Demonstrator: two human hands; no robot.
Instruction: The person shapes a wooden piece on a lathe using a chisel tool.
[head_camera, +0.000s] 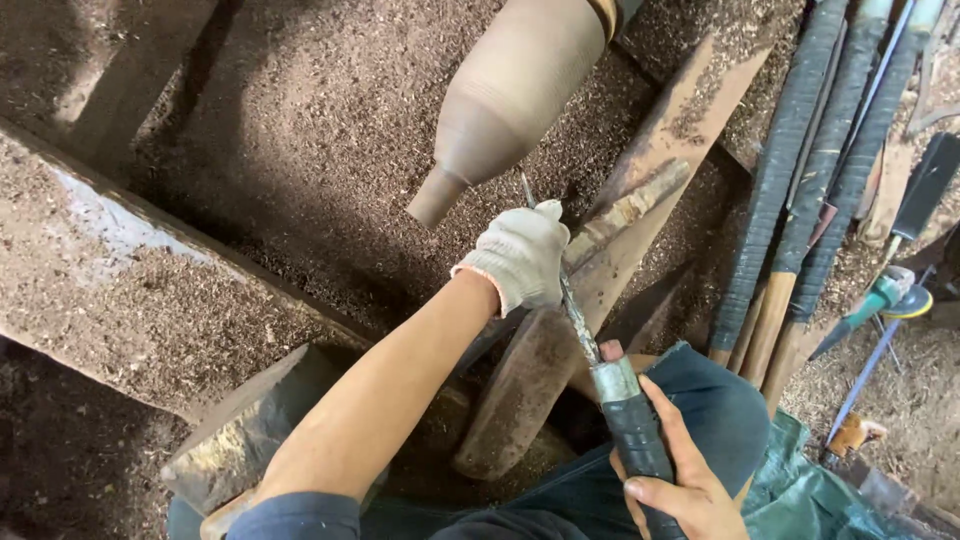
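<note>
A long chisel (575, 310) is clamped by the gloved left hand (520, 255) and bare right hand (665, 470) (handle end), its tip against the turned wooden piece (510, 90); wrapped tools (820, 170) are leaned alongside, above sawdust (300, 130).

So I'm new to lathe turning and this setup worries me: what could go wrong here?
The gloved left hand steadies the long turning tool close beside the wooden workpiece; if the piece is spinning, the fabric glove could snag. The tool might also catch and kick back toward the bare right hand on its handle. Thick sawdust could hide loose things.
</note>
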